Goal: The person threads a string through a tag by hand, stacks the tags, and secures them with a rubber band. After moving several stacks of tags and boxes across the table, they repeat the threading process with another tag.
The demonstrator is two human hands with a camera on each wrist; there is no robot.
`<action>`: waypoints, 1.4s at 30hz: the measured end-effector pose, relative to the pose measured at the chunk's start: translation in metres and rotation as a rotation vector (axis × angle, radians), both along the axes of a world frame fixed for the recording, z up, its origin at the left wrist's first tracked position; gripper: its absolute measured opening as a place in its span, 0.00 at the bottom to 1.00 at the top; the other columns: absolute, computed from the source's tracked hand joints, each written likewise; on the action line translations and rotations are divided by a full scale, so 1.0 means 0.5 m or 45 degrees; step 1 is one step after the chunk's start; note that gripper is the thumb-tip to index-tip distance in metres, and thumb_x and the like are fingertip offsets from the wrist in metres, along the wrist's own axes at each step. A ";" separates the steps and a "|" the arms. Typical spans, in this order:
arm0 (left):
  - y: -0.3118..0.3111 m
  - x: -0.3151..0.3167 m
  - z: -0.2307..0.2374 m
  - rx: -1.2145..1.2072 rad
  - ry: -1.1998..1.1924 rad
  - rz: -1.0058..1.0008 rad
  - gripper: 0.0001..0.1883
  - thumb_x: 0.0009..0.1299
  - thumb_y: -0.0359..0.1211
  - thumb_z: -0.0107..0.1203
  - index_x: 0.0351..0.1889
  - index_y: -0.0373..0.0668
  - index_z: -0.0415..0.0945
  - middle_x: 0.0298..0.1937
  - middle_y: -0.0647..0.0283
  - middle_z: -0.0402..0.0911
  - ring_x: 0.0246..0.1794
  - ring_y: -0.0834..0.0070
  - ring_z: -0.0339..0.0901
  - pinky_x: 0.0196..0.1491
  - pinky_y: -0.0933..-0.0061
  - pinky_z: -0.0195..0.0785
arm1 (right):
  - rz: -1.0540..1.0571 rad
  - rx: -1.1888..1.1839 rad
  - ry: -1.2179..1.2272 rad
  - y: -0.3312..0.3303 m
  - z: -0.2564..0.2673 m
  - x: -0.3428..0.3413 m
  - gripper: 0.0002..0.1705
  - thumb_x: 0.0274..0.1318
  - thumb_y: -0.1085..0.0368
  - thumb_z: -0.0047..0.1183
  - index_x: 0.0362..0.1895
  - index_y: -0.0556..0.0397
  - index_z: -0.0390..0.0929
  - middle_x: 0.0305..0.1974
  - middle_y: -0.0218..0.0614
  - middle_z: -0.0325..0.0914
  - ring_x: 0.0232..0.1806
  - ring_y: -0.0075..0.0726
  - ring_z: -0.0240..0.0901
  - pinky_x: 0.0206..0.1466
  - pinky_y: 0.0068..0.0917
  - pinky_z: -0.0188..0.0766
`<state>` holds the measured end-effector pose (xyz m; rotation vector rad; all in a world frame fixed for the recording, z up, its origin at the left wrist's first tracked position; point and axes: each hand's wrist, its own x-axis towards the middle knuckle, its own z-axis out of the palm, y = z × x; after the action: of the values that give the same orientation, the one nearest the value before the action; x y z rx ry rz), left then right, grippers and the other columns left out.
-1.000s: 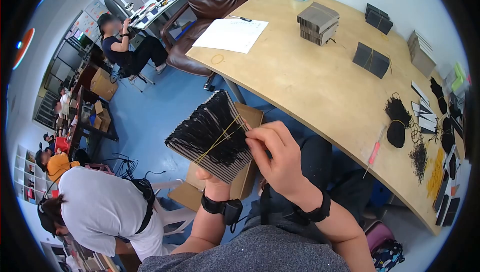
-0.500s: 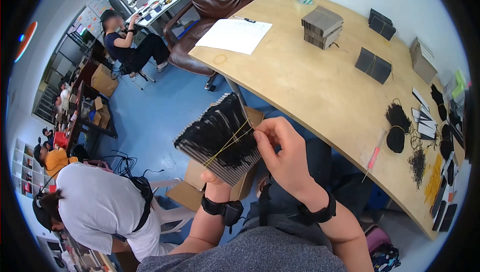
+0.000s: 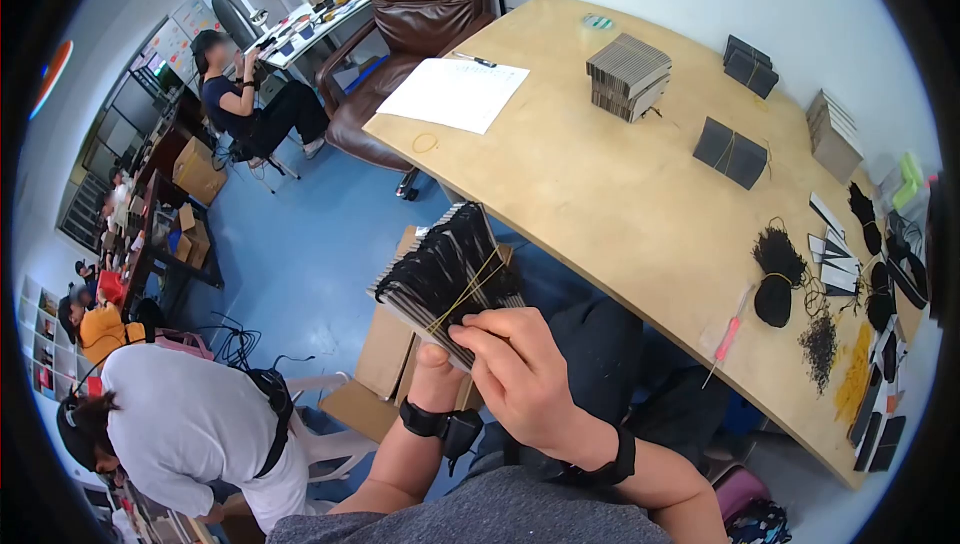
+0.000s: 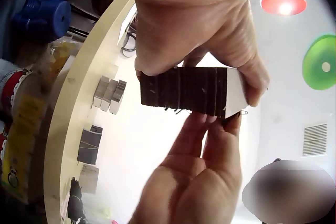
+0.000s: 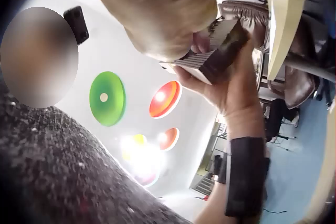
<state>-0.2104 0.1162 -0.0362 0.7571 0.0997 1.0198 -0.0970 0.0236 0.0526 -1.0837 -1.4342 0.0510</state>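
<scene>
A thick bundle of grey cards (image 3: pixel 440 279), with looped black cords over its top face and crossed yellow rubber bands (image 3: pixel 465 294), is held up off the table's near side. My left hand (image 3: pixel 437 376) grips it from underneath, the thumb at its near edge. My right hand (image 3: pixel 522 374) has its bent fingers at the bundle's near right corner, beside the crossing bands. In the left wrist view, the left hand (image 4: pixel 197 24) spans the bundle's dark edge (image 4: pixel 184 90), and the right hand's fingertips (image 4: pixel 212 127) meet its opposite side.
The wooden table (image 3: pixel 590 184) bears a card stack (image 3: pixel 628 74), a dark banded bundle (image 3: pixel 730 152), black cord hanks (image 3: pixel 775 274), a pink-handled tool (image 3: pixel 728 336) and yellow rubber bands (image 3: pixel 853 374). An open carton (image 3: pixel 375 364) stands below the hands. A person in white (image 3: pixel 195 434) sits left.
My right hand has shifted from the bundle's right edge down and left to its near corner, now covering part of it. The bundle has lowered slightly, and its top face appears narrower.
</scene>
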 end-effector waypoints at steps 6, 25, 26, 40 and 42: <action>0.017 0.032 0.064 0.061 0.207 -0.022 0.56 0.50 0.50 0.76 0.73 0.37 0.57 0.71 0.48 0.66 0.69 0.56 0.68 0.71 0.54 0.63 | 0.067 -0.183 -0.032 -0.011 -0.002 0.084 0.26 0.49 0.81 0.52 0.56 0.59 0.79 0.55 0.48 0.74 0.55 0.51 0.74 0.56 0.36 0.74; 0.091 0.336 -0.005 0.997 0.812 0.197 0.57 0.51 0.25 0.73 0.73 0.42 0.41 0.68 0.55 0.59 0.68 0.66 0.62 0.71 0.63 0.54 | -0.204 -0.175 0.084 -0.027 0.206 0.327 0.54 0.65 0.40 0.52 0.78 0.63 0.41 0.79 0.53 0.39 0.82 0.50 0.31 0.80 0.45 0.34; 0.087 0.336 -0.016 0.959 0.795 0.194 0.57 0.51 0.25 0.74 0.73 0.41 0.41 0.67 0.56 0.59 0.69 0.66 0.62 0.72 0.62 0.54 | -0.304 -0.071 -0.145 -0.019 0.233 0.330 0.54 0.65 0.37 0.50 0.78 0.62 0.42 0.79 0.51 0.41 0.82 0.49 0.33 0.80 0.44 0.35; 0.087 0.330 -0.032 0.816 0.680 0.144 0.59 0.49 0.32 0.77 0.72 0.37 0.43 0.65 0.52 0.58 0.71 0.60 0.59 0.72 0.59 0.55 | -0.290 -0.592 -0.135 0.009 0.142 0.342 0.38 0.65 0.55 0.54 0.72 0.61 0.59 0.75 0.54 0.53 0.78 0.55 0.47 0.77 0.39 0.47; 0.113 0.323 0.000 0.935 0.812 0.189 0.59 0.48 0.34 0.78 0.73 0.38 0.45 0.66 0.54 0.60 0.70 0.62 0.60 0.72 0.59 0.54 | -0.372 -0.627 -0.052 -0.071 0.152 0.354 0.35 0.65 0.61 0.54 0.71 0.61 0.61 0.73 0.53 0.58 0.77 0.52 0.51 0.76 0.39 0.49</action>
<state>-0.0487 0.1726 -0.0360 1.7562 0.3439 0.9175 0.0801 -0.0118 0.1284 -1.6983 -1.3166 0.1801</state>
